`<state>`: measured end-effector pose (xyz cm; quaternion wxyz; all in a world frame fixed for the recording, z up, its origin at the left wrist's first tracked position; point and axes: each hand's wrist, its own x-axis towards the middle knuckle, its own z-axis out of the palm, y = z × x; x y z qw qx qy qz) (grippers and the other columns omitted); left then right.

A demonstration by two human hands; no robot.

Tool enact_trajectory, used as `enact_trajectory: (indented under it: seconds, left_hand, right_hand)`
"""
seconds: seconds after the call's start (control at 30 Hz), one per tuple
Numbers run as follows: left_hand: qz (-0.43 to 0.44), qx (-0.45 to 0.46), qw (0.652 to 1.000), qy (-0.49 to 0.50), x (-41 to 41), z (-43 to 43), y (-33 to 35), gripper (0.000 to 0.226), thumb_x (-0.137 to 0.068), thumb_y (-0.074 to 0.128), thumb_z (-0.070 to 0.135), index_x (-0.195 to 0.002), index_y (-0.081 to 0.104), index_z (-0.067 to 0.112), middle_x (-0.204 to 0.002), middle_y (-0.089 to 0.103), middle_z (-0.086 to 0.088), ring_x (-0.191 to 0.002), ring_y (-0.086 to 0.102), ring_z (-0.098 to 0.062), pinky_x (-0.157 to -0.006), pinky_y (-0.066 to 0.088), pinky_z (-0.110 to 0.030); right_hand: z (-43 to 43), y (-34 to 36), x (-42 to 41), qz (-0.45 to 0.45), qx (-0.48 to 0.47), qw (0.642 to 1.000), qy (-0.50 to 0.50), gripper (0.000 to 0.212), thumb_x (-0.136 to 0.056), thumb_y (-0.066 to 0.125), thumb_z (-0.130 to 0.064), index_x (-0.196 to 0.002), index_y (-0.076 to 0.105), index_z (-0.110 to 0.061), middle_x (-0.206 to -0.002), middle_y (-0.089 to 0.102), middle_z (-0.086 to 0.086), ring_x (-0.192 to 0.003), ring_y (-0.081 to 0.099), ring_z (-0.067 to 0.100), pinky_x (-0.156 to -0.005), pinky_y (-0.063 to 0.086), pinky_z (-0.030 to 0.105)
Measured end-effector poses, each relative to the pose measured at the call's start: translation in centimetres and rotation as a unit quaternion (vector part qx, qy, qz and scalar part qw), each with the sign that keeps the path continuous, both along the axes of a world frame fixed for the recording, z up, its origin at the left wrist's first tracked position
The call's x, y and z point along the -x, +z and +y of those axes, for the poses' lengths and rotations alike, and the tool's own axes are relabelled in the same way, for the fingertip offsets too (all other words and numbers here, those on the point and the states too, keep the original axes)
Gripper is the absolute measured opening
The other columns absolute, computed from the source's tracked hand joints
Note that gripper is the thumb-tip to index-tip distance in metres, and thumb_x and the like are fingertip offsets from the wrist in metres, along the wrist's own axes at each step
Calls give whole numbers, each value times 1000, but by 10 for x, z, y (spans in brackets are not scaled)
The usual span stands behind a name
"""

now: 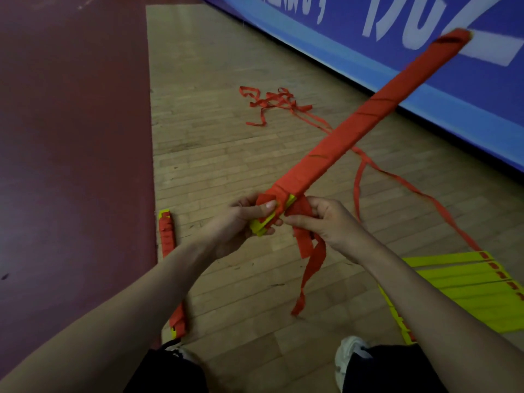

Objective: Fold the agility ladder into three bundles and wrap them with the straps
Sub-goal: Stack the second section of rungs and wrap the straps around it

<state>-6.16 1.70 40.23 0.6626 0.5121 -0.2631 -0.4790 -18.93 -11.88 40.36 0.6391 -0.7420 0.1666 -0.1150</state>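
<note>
A long ladder bundle (365, 117), wound in red strap, slants up and away over the wooden floor (215, 154). The left hand (241, 222) clamps its near yellow end, thumb pressed on top. The right hand (320, 219) pinches the loose strap tail (309, 259) beside it, fingers curled closed.

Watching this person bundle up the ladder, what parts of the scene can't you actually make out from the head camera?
- Finished bundle on the floor: its middle is hidden behind the left forearm.
- Yellow rungs: cut off by the right edge.
- Banner lettering: cut off by the top edge, unreadable.
- Held bundle: far tip blurred.
</note>
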Motion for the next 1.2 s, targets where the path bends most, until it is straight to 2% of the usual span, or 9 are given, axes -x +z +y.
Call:
enact_trajectory:
  seconds: [0.1, 0.23, 0.43, 0.53, 0.7, 0.8, 0.93, 1.07, 1.2]
  left_hand:
    - [-7, 7, 999, 35, -4, -1, 0, 17, -84, 57, 7, -102, 58, 9, -78, 69, 1, -67, 66, -9, -57, 53, -20]
    - [-49, 5, 997, 66, -5, -2, -7, 14, -91, 55, 2, -99, 59, 12, -82, 69, 2, -69, 66, -10, -59, 53, -21]
    - [-135, -22, 984, 117, -1, -9, -17, 17, -92, 56, 0, -104, 56, 12, -89, 64, -1, -67, 66, -10, -58, 51, -21]
    - [-224, -24, 966, 130, 5, -12, -25, 20, -93, 57, 1, -104, 55, 17, -89, 65, 0, -73, 66, -12, -61, 51, -25]
    - [-359, -26, 922, 143, 13, -14, -28, 30, -92, 59, 2, -102, 50, 29, -89, 64, 4, -78, 66, -9, -64, 55, -26]
    - [-383, -39, 914, 130, 16, -15, -30, 25, -93, 57, 4, -109, 49, 22, -86, 64, 4, -69, 64, -1, -61, 55, -25]
    - [-444, -41, 883, 146, 11, -12, -30, 24, -94, 56, 10, -113, 50, 22, -88, 66, 1, -74, 65, -11, -63, 54, -33]
    - [-595, -50, 784, 171, 19, -9, -39, 34, -91, 55, 11, -124, 51, 10, -112, 63, -8, -93, 61, -26, -71, 43, -30]
    - [-599, -5, 792, 117, 31, -10, -43, 36, -89, 49, 3, -125, 50, 4, -116, 56, -10, -99, 51, -16, -79, 41, -24]
  right_hand:
    - [-1, -2, -1, 9, -5, 1000, -26, 5, -83, 70, -9, -85, 65, -11, -61, 66, 1, -49, 63, 14, -48, 52, 23]
    - [0, -3, -4, 9, 55, 997, -46, 3, -86, 69, -16, -84, 68, -15, -60, 64, -2, -43, 51, 10, -39, 37, 18]
    - [-2, -12, -7, -5, 152, 987, -53, 8, -85, 71, -21, -86, 71, -13, -61, 67, -7, -65, 68, 9, -67, 54, 30]
    - [-1, -12, -5, -13, 162, 985, -61, 11, -87, 69, -22, -84, 70, -12, -62, 68, -8, -66, 68, 7, -66, 51, 23]
    - [4, -7, -3, 29, 121, 989, -83, 22, -95, 58, -29, -84, 70, -16, -64, 69, -8, -59, 61, -4, -55, 41, 10]
    - [7, -1, -2, 60, 86, 990, -99, 35, -100, 46, -26, -78, 70, -13, -59, 68, -6, -46, 51, -2, -48, 36, 16]
    - [3, 9, 0, 59, -10, 997, -49, 43, -96, 32, -11, -87, 66, 15, -44, 56, -6, -38, 32, 7, -44, 22, 24]
    - [8, 9, -1, 88, 7, 993, -73, 57, -97, 48, -43, -78, 69, 6, -38, 51, -6, -35, 32, 6, -43, 23, 21]
    - [8, 0, -3, 111, 78, 981, -135, 59, -89, 53, -57, -64, 68, -6, -33, 44, -9, -33, 42, 2, -43, 31, 17]
